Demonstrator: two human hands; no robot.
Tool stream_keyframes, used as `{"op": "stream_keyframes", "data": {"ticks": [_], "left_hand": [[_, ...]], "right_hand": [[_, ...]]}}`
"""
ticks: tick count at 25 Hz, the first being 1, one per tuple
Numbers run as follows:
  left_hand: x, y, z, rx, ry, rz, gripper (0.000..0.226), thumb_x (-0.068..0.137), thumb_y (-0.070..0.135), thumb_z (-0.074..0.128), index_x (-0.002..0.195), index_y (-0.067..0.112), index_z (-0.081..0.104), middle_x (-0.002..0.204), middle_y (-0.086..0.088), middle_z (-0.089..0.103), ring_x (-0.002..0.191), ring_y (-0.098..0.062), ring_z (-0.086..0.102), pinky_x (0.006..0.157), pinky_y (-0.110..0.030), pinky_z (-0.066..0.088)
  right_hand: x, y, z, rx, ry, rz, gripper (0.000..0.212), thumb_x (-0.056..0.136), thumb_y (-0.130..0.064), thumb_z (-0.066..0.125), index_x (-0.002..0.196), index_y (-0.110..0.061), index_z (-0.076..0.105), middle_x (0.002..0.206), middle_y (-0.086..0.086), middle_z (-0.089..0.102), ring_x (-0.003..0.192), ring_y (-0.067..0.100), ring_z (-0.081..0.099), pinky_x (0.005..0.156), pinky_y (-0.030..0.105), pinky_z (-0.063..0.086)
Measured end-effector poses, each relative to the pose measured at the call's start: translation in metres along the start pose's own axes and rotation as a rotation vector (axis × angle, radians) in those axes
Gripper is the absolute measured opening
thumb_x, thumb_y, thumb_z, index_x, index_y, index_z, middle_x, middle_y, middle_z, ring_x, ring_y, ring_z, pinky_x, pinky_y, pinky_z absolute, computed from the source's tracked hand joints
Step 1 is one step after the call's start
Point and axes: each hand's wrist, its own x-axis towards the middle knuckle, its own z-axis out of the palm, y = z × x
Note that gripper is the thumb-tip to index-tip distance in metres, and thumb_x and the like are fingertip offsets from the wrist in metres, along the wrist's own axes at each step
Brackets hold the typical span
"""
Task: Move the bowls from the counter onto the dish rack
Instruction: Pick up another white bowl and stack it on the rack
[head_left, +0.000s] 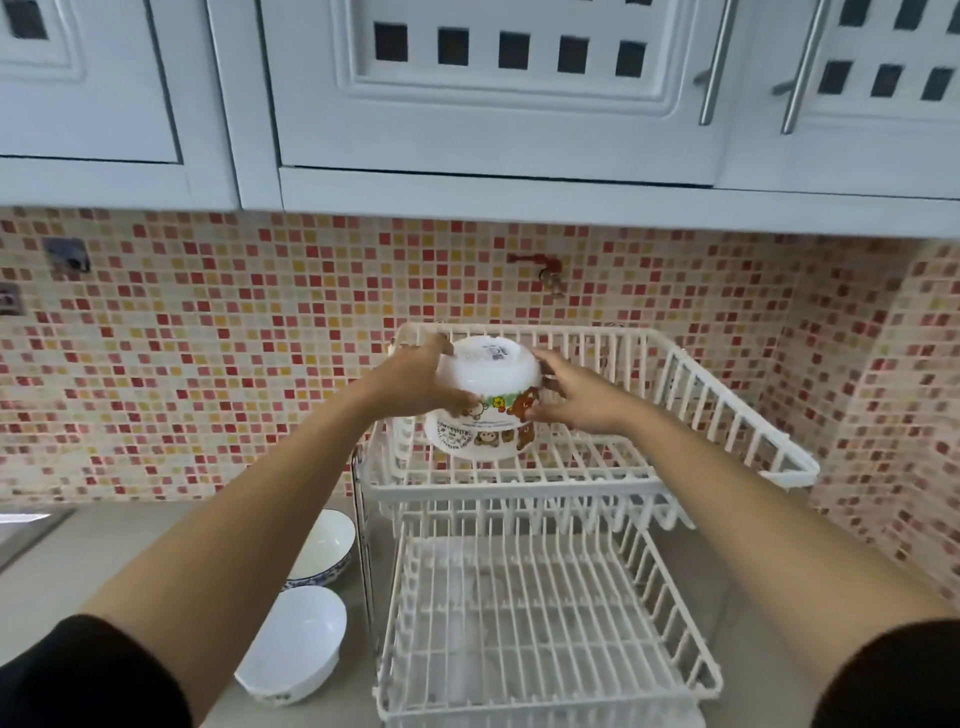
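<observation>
A white bowl with cartoon bears (488, 379) is upside down over the top tier of the white wire dish rack (727, 410), apparently stacked on another cartoon-printed bowl (478, 441). My left hand (421, 382) grips its left side and my right hand (571, 392) touches its right side. On the counter left of the rack sit a white bowl with a blue rim pattern (324, 545) and a plain white bowl (296, 644), both partly hidden by my left forearm.
The rack's lower tier (519, 623) holds nothing. White wall cabinets (493, 93) hang low above the rack. A mosaic tile wall closes the back and right. A sink edge (26, 525) shows at far left on the grey counter (104, 551).
</observation>
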Motion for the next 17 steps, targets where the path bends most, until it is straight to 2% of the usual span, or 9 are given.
{"op": "stream_keyframes", "data": {"ticks": [5, 7, 9, 11, 14, 17], "left_hand": [[0.007, 0.001, 0.006, 0.108, -0.084, -0.057, 0.076, 0.081, 0.035, 0.071, 0.141, 0.013, 0.030, 0.135, -0.013, 0.052, 0.099, -0.022, 0.050, 0.085, -0.032, 0.046], [0.007, 0.000, 0.009, 0.124, -0.112, -0.063, 0.079, 0.081, 0.033, 0.071, 0.143, 0.013, 0.026, 0.138, -0.012, 0.050, 0.107, -0.025, 0.053, 0.089, -0.034, 0.047], [0.005, 0.000, 0.007, 0.144, -0.117, -0.046, 0.089, 0.080, 0.034, 0.072, 0.148, 0.012, 0.018, 0.144, -0.012, 0.046, 0.122, -0.030, 0.052, 0.097, -0.037, 0.046], [-0.002, 0.001, -0.003, 0.175, -0.075, -0.015, 0.094, 0.082, 0.040, 0.069, 0.151, 0.013, 0.012, 0.152, -0.014, 0.037, 0.133, -0.032, 0.044, 0.106, -0.042, 0.040], [-0.024, 0.002, -0.028, 0.222, 0.026, 0.024, 0.084, 0.090, 0.042, 0.056, 0.153, 0.010, 0.010, 0.158, -0.014, 0.024, 0.143, -0.031, 0.031, 0.115, -0.044, 0.030], [-0.059, -0.011, -0.055, 0.227, 0.125, 0.008, 0.071, 0.096, 0.038, 0.047, 0.151, 0.006, 0.016, 0.156, -0.015, 0.029, 0.142, -0.032, 0.034, 0.114, -0.042, 0.031]], "right_hand": [[0.010, 0.003, 0.005, -0.153, -0.085, 0.051, 0.088, 0.083, -0.030, 0.069, 0.149, -0.018, 0.012, 0.151, 0.006, 0.034, 0.136, 0.025, 0.037, 0.111, 0.041, 0.034], [0.011, 0.003, 0.006, -0.203, -0.099, 0.062, 0.087, 0.083, -0.030, 0.070, 0.148, -0.016, 0.015, 0.151, 0.006, 0.033, 0.136, 0.026, 0.035, 0.110, 0.040, 0.034], [0.007, -0.005, 0.004, -0.232, -0.078, 0.054, 0.093, 0.080, -0.032, 0.072, 0.150, -0.014, 0.013, 0.156, 0.005, 0.024, 0.141, 0.026, 0.027, 0.114, 0.039, 0.028], [0.003, -0.021, 0.002, -0.264, -0.014, 0.026, 0.098, 0.079, -0.035, 0.072, 0.151, -0.017, 0.008, 0.160, 0.004, 0.013, 0.145, 0.024, 0.019, 0.118, 0.042, 0.022], [-0.005, -0.063, 0.004, -0.302, 0.097, -0.043, 0.087, 0.088, -0.038, 0.061, 0.152, -0.018, 0.005, 0.161, 0.004, 0.005, 0.147, 0.023, 0.012, 0.119, 0.040, 0.017], [-0.012, -0.116, 0.023, -0.257, 0.168, -0.127, 0.076, 0.093, -0.038, 0.051, 0.152, -0.016, 0.008, 0.161, 0.004, 0.008, 0.147, 0.022, 0.012, 0.118, 0.038, 0.016]]}}
